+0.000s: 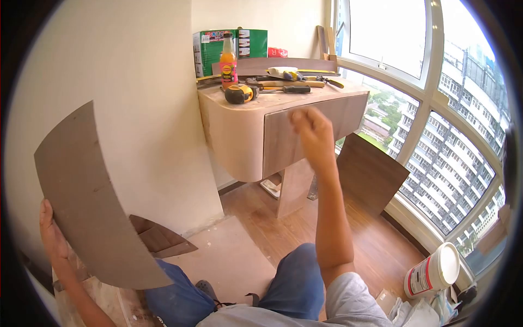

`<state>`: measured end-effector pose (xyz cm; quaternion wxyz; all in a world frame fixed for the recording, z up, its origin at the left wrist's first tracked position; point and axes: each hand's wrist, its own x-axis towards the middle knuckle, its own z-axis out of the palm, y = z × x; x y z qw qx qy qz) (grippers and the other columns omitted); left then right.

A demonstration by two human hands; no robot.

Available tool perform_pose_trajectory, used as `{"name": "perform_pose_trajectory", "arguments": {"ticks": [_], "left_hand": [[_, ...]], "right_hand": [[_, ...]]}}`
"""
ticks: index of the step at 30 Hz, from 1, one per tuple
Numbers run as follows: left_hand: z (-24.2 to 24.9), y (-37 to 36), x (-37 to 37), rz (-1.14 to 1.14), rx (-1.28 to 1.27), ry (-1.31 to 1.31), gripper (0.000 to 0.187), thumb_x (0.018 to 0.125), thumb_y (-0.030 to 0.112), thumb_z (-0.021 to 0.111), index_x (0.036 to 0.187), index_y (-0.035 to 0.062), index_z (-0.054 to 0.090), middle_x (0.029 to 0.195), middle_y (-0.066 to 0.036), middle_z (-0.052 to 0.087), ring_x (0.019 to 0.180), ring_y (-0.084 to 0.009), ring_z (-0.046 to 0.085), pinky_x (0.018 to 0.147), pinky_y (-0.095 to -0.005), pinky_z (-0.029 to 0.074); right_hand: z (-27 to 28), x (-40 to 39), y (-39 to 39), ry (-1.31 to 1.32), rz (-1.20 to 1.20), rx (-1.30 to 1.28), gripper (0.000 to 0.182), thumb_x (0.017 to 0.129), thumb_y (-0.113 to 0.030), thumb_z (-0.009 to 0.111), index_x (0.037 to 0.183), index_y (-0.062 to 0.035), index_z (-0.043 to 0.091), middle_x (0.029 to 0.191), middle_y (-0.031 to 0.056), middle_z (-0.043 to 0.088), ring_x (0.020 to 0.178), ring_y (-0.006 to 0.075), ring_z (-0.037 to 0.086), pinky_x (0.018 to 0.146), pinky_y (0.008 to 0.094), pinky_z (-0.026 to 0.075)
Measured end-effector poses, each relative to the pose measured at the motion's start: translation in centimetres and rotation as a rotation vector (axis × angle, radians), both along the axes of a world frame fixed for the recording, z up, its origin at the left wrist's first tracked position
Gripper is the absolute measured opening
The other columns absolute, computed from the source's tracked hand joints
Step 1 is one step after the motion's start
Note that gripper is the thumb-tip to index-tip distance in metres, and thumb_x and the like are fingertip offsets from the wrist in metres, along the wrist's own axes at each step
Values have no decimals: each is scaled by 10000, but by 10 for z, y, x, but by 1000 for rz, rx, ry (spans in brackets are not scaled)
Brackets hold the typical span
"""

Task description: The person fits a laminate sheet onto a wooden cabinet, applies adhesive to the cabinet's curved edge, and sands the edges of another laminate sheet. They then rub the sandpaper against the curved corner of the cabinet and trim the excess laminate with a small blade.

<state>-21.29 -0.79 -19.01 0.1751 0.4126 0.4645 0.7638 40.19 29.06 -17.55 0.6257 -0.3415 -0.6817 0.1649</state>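
Observation:
My left hand (53, 229) grips the left edge of a thin, curved grey-brown laminate sheet (92, 201), which stands tilted beside my left leg. Fingers curled in, my right hand (312, 128) is raised in front of the wood-grain front panel (289, 144) of a wall-mounted cabinet (234, 131) with a rounded corner. Whether it touches the panel or holds anything small, I cannot make out. On the cabinet top above it lie a yellow-and-black tape measure (241, 94), a hammer (291, 83) and a black-handled screwdriver (296, 89).
An orange drink bottle (228, 65) stands by a green box (253, 43) on the cabinet. A dark brown board (372, 171) leans near the windows. At the lower right is a white bucket (432, 271) beside plastic bags. Another dark piece (163, 238) lies by the wall.

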Motion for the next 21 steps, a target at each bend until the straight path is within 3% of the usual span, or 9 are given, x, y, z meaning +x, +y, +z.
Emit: {"name": "perform_pose_trajectory", "arguments": {"ticks": [4,6,7,8,10,13,15,17,21], "left_hand": [[6,-22,-24,97,-45,7,527,1099,391,621,1476,28,561,1463,-66,602,1394,-199,510,1208,-360,338],[5,-26,-29,138,-120,160,555,1101,395,617,1506,25,536,1484,-73,589,1416,-206,493,1215,-364,328],[8,-20,-26,97,-114,177,555,1101,395,617,1506,25,536,1484,-73,589,1416,-206,493,1215,-364,328],[9,-18,-20,64,-117,124,572,1100,393,617,1524,22,517,1496,-77,579,1421,-209,488,1215,-365,326],[5,-12,-16,22,-121,71,590,1100,392,618,1542,19,499,1507,-80,570,1426,-212,484,1216,-367,324],[-3,-12,-21,48,-109,-12,604,1103,387,613,1564,22,476,1506,-82,569,1422,-218,488,1215,-368,323],[-9,-16,-30,11,-101,2,603,1112,421,585,1557,28,475,1527,-94,544,1442,-218,459,1217,-362,308],[-7,-17,-24,148,-146,43,619,1109,431,588,1562,26,468,1533,-92,539,1446,-219,455,1219,-362,306],[-17,-23,-42,133,-166,84,667,1096,460,603,1573,21,450,1547,-88,526,1463,-222,438,1232,-359,289]], "right_hand": [[64,-24,38,-205,9,30,450,1055,-373,649,1223,35,735,1079,136,753,983,222,694,900,375,549],[78,-55,77,-437,-117,114,631,992,-548,679,1302,0,722,1205,224,752,1109,341,724,978,445,553],[93,-69,55,-557,-121,-68,744,917,-668,694,1348,-62,715,1270,262,730,1212,404,696,1034,481,540],[90,-87,73,-619,-232,-45,813,846,-732,710,1357,-100,714,1290,271,721,1223,400,694,1052,501,532],[90,-107,88,-841,-367,-50,762,778,-690,727,1250,-91,754,1193,248,753,1189,442,682,1007,509,551],[88,-116,103,-880,-363,-104,755,757,-626,726,1230,-38,754,1228,236,739,1225,430,649,1048,464,528],[83,-106,121,-706,-221,16,607,745,-549,772,1167,-113,795,1155,210,765,1180,439,671,1022,512,532],[106,-85,128,-436,-23,14,611,760,-606,835,1108,-105,803,1078,131,790,1020,314,752,920,454,574],[168,-36,137,-386,-251,110,641,841,-622,780,1127,-48,779,1002,171,789,971,294,753,886,430,572]]}}
